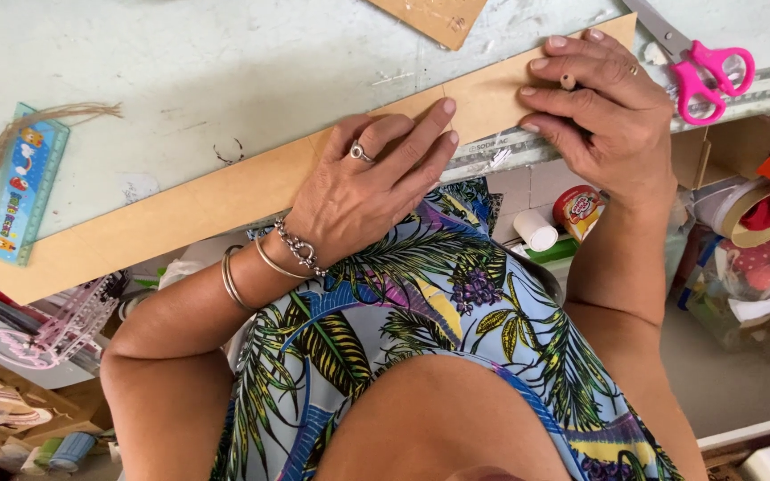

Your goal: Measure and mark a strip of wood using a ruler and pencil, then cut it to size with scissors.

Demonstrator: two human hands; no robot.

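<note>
Fingers (421,134) of the left hand (363,191) are spread flat and pressed down on a long brown cardboard strip (225,191) in the middle of the frame. Nothing is gripped by that hand; the strip is only being held still. A ring is worn on one finger, and bracelets (265,263) are seen at the wrist.

At the upper right, the right hand (599,111) is curled around a small thin stick, maybe a pencil (568,82); only its end can be seen, so what it is cannot be told for sure. Its tip is held against the right end of the strip.

The strip is laid slanting across the pale worktable (225,62), from the lower left up to the upper right. A thin line seems to be drawn across it near the left fingertips, so some marking looks done. The strip looks whole and uncut.

Pink-handled scissors (706,71) are lying untouched just beside the right hand at the upper right. A colourful ruler (24,183) is resting at the left, touching the strip's far end, with a bit of string (46,120) beside it. Another cardboard piece (430,18) is seen at the top edge.
</note>
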